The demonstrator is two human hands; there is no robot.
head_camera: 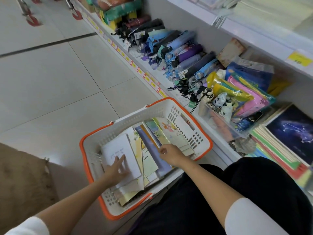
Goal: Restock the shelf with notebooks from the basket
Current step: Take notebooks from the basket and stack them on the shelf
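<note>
Down in the basket (162, 108), the left hand (116, 167) is lying flat, fingers (121, 159) straight, on a white notebook (122, 146); the right hand (170, 155) is pinching the edge of a purple notebook (150, 146).

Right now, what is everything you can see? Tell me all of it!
white plastic basket with orange rim: one, white and orange, on the floor beside the shelf.
paper notebooks: several, white, yellow, purple, green, inside the basket.
folded umbrellas: many, blue, purple, black, on the low white shelf.
clear plastic pouches: several, yellow, pink, blue, right of the umbrellas.
dark blue star-pattern notebook: one, atop a stack, far right.
yellow price tags: many, along the shelf edge.
left hand: one, flat on a notebook.
right hand: one, pinching notebook edges.
</note>
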